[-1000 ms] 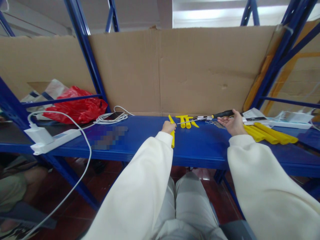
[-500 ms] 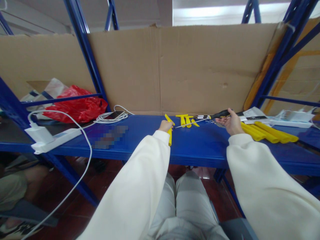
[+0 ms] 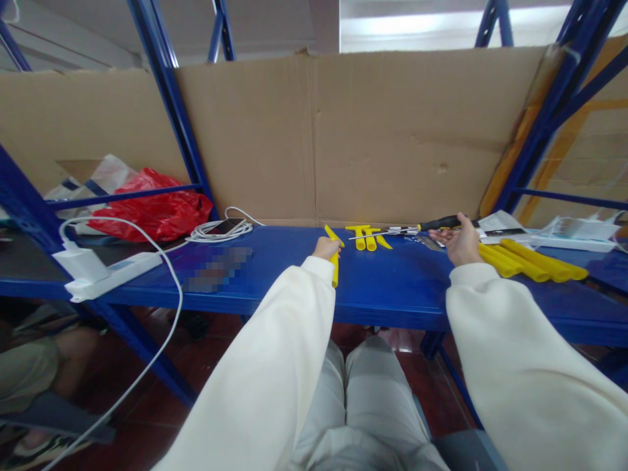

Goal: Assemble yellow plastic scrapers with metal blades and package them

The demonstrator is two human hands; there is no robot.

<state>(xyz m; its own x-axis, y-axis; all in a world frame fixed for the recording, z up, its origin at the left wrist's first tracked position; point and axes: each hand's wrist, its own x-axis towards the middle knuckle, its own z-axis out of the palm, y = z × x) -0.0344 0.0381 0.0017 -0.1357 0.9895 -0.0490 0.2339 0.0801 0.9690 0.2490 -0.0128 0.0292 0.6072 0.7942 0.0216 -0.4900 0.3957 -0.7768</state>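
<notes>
My left hand (image 3: pixel 324 248) is closed around a yellow plastic T-shaped piece (image 3: pixel 335 270), whose crossbar sticks out above the fingers and whose stem points down. A long-shafted screwdriver (image 3: pixel 438 224) with a black and yellow handle is gripped in my right hand (image 3: pixel 464 244). Its thin metal shaft reaches left across the table, with the tip a short way right of the yellow piece. Behind the shaft lie several similar yellow T-shaped pieces (image 3: pixel 360 239). Small metal parts (image 3: pixel 428 242) rest just left of my right hand, too small to make out.
Several yellow tubes (image 3: pixel 532 260) lie at the right of the blue table (image 3: pixel 392 288). White power strips (image 3: pixel 118 273) stand at both ends. A coiled white cable (image 3: pixel 220 230) and a red plastic bag (image 3: pixel 157 206) sit on the left. Cardboard (image 3: pixel 392 137) walls off the back.
The screwdriver has shifted right and slightly up, so its tip is farther from the yellow piece in my left hand. My left hand has hardly moved.
</notes>
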